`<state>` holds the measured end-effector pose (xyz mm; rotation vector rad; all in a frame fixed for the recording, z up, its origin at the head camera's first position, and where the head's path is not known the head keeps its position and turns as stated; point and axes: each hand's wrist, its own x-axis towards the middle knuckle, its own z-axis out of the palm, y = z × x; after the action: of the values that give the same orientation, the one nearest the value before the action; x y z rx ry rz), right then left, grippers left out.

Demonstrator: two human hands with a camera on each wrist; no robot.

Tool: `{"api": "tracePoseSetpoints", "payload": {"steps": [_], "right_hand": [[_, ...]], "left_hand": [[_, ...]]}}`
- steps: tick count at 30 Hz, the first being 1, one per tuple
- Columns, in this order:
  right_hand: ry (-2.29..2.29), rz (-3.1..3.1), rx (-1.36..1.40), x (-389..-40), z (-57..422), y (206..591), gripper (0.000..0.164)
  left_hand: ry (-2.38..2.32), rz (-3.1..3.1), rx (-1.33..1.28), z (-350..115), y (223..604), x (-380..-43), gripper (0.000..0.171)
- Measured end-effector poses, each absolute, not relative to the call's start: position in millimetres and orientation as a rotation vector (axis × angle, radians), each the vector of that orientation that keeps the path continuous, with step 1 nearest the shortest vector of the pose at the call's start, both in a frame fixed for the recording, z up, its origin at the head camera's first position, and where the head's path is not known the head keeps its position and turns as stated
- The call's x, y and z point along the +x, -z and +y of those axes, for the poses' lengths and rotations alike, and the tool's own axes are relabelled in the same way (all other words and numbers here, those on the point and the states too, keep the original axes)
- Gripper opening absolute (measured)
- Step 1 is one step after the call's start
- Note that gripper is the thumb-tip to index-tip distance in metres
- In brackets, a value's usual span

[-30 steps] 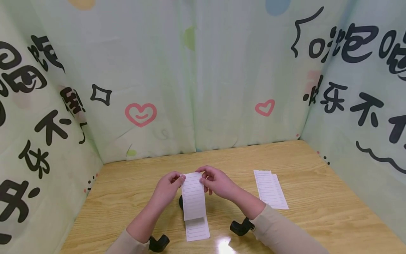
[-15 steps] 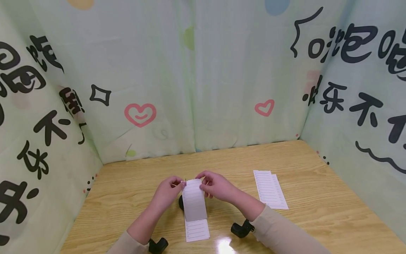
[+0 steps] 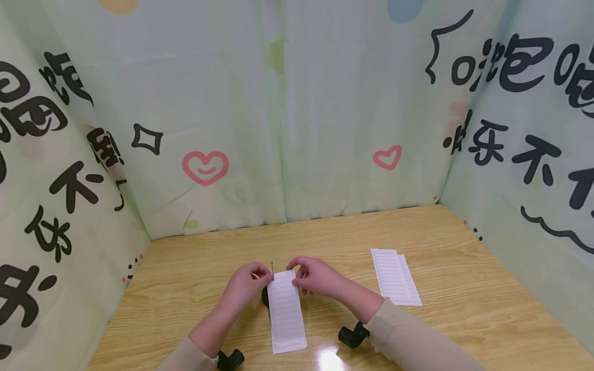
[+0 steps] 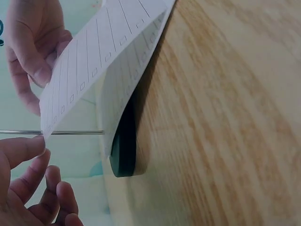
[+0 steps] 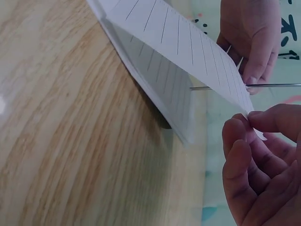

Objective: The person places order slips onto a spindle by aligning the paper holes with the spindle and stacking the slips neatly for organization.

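In the head view, paper sheets (image 3: 286, 314) mostly hide the black base (image 3: 265, 297); the bottom crops the table (image 3: 195, 273).

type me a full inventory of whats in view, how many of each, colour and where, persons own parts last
held sheet: 1, white with dark lines, sloping over the lower sheets
lower sheets: number unclear, white, lined, over the base
spike: 1, silvery, rising through the sheets' far end
base: 1, dark, under the lower sheets
loose sheets: at least 2, white, lined, overlapping, right side of the table
table: 1, light wood, beneath everything
cloth: count unclear, pale green, printed, behind and both sides
wrist cameras: 2, black, at the cuffs
sleeves: 2, beige, near edge
left hand: 1, bare, pinching the held sheet's left corner
right hand: 1, bare, pinching its right corner
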<state>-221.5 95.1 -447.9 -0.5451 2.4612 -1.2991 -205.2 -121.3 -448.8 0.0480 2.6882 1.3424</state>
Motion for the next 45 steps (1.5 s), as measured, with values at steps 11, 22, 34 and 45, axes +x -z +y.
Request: {"api": "tracePoseSetpoints", "payload": {"steps": [11, 22, 34, 45], "right_hand": [[1.209, 2.492, -0.543, -223, 91, 457, 0.021], [1.116, 2.516, -0.590, -223, 90, 468, 0.018], [0.966, 2.626, -0.660, -224, 88, 476, 0.017], [0.892, 2.674, -0.697, -226, 89, 480, 0.020]], "left_hand": [[-1.281, 2.713, 0.072, -123, 460, -209, 0.008], [-1.165, 2.720, 0.093, -121, 469, -210, 0.009], [-1.056, 2.767, 0.152, -120, 478, -214, 0.014], [-1.002, 2.788, 0.153, -118, 477, -214, 0.015]]}}
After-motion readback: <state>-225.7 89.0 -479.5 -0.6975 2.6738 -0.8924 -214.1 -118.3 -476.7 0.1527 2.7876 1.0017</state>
